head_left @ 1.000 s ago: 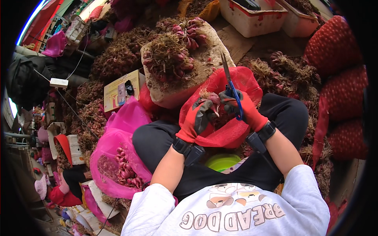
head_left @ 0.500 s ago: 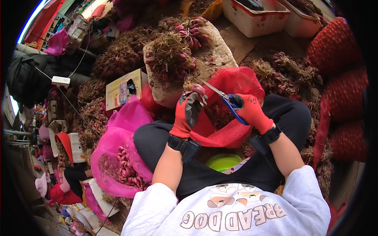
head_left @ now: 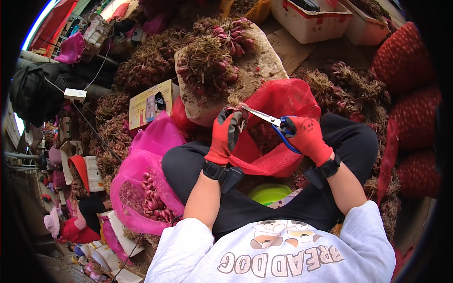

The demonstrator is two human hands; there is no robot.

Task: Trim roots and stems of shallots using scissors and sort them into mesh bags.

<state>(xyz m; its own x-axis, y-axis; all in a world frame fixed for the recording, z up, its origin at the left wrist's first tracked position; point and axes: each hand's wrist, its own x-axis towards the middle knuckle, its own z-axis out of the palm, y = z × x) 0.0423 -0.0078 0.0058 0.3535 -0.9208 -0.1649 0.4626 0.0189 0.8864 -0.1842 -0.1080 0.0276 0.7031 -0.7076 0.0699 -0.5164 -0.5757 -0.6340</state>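
Note:
My left hand [head_left: 222,137], in a red and dark-grey work glove, is closed around a small shallot bunch [head_left: 235,109] with dry roots or stalks. My right hand [head_left: 307,137], gloved alike, grips blue-handled scissors [head_left: 266,117]. Their blades point left, with the tips at the shallot bunch; the glove partly hides it. Below both hands an open red mesh bag [head_left: 266,166] lies between my legs, with loose dry matter inside. Just beyond, bundles of shallots [head_left: 210,68] with tangled dry tops rest on a dirty pale block [head_left: 268,66].
A pink mesh bag [head_left: 153,141] holding shallots lies by my left knee. A green bowl [head_left: 269,194] sits between my legs. Filled red mesh sacks [head_left: 413,113] are stacked at right. White foam boxes [head_left: 314,23] stand behind. A yellowish carton [head_left: 141,115] carries a phone.
The scissors have dipped slightly, their tips now against the shallot bunch. My left hand has turned a little, so less of the bulb shows.

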